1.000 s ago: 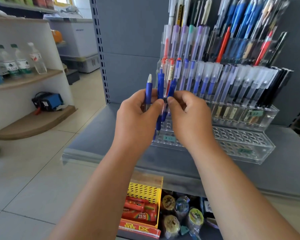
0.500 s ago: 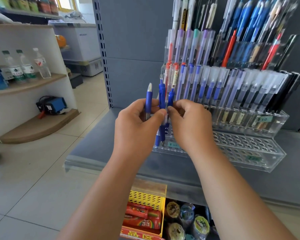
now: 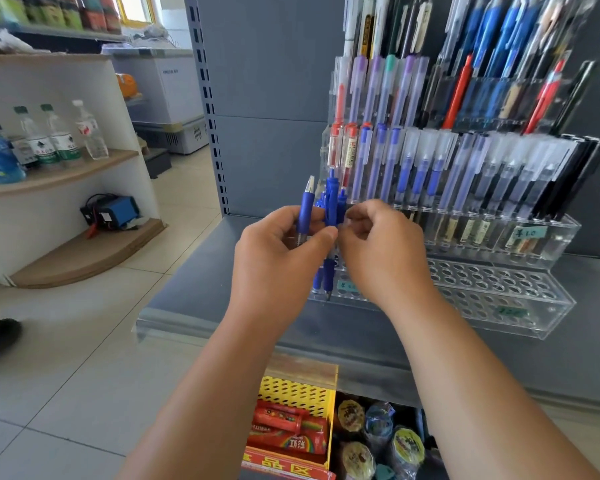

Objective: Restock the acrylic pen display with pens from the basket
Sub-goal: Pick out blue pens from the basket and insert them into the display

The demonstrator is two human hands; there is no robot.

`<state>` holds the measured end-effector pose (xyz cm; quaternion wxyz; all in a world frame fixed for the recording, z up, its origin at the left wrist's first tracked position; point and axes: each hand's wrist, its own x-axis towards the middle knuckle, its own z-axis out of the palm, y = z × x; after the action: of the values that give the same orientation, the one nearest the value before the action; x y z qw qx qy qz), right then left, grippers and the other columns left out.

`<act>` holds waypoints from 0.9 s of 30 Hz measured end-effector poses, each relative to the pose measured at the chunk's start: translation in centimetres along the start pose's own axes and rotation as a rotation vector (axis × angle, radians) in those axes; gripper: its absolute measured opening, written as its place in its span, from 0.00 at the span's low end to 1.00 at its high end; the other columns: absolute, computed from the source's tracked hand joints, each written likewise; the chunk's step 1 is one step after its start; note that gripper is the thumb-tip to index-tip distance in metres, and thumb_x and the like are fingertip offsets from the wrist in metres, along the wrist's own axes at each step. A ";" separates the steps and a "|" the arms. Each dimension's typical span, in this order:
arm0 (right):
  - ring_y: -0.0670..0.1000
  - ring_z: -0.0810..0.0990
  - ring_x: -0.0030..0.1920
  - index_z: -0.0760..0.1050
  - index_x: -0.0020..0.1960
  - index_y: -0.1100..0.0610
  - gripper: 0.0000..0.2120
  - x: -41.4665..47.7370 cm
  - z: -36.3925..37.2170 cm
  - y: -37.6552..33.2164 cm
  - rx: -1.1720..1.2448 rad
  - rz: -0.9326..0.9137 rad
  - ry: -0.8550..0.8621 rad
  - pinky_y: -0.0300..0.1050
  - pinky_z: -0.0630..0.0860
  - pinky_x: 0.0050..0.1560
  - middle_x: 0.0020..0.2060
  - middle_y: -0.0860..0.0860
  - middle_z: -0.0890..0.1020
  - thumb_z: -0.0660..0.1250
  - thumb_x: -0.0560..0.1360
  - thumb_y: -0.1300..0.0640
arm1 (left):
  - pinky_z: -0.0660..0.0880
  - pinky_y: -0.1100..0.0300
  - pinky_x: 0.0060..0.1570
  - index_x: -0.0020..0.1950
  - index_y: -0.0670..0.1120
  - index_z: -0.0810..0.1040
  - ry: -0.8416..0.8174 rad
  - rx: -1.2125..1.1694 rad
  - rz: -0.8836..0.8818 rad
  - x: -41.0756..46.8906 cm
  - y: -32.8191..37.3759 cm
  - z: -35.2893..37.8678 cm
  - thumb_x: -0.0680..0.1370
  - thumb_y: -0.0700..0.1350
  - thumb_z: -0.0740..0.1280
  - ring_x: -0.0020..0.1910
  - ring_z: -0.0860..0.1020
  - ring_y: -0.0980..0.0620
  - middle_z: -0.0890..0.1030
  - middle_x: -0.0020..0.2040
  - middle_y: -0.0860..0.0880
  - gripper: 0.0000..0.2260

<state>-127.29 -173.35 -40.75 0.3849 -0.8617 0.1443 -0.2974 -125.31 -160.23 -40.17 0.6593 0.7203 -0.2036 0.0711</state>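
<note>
Right, the acrylic display (image 3: 499,296) stands at 2 o'clock, its front holes empty. Your left hand (image 3: 278,258) grips the blue pens (image 3: 331,202) just left of it, and your right hand (image 3: 385,251) pinches one. Pulling it could loosen the bundle, so pens may drop.

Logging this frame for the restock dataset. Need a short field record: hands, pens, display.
left hand: grips a bundle of blue pens, held upright
right hand: fingertips on the bundle, apparently pinching one pen
pen position: in front of the left end of the acrylic display; cannot tell if any pen is in a hole
display fill: upper tiers full of pens, two lowest tiers mostly empty holes
support: display stands on a grey shelf
</note>
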 end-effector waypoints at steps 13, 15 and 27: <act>0.50 0.84 0.44 0.83 0.51 0.51 0.07 -0.6 -1.3 -1.0 0.461 -0.175 -0.065 0.49 0.82 0.49 0.42 0.50 0.86 0.66 0.80 0.59 | 0.80 0.62 0.39 0.50 0.55 0.85 -0.005 -0.045 -0.006 -0.2 0.2 0.6 0.75 0.44 0.74 0.38 0.83 0.52 0.85 0.41 0.52 0.07; 0.49 0.84 0.43 0.82 0.51 0.51 0.06 -0.5 -1.4 -1.1 0.466 -0.179 -0.020 0.45 0.82 0.47 0.41 0.49 0.86 0.66 0.80 0.59 | 0.76 0.67 0.35 0.49 0.55 0.84 0.014 -0.050 0.013 -0.2 0.2 0.6 0.75 0.44 0.74 0.34 0.81 0.57 0.84 0.40 0.52 0.07; 0.36 0.78 0.38 0.81 0.55 0.49 0.06 0.1 -1.6 -1.3 0.266 -0.217 0.116 0.30 0.74 0.42 0.42 0.39 0.82 0.66 0.80 0.55 | 0.70 0.66 0.24 0.42 0.49 0.83 0.082 -0.106 0.009 -0.5 0.1 0.9 0.78 0.45 0.71 0.24 0.73 0.54 0.75 0.27 0.51 0.05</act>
<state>-128.20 -173.45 -38.95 0.4523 -0.7951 0.0320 -0.4029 -125.93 -160.99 -40.35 0.7038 0.6801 -0.1831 0.0927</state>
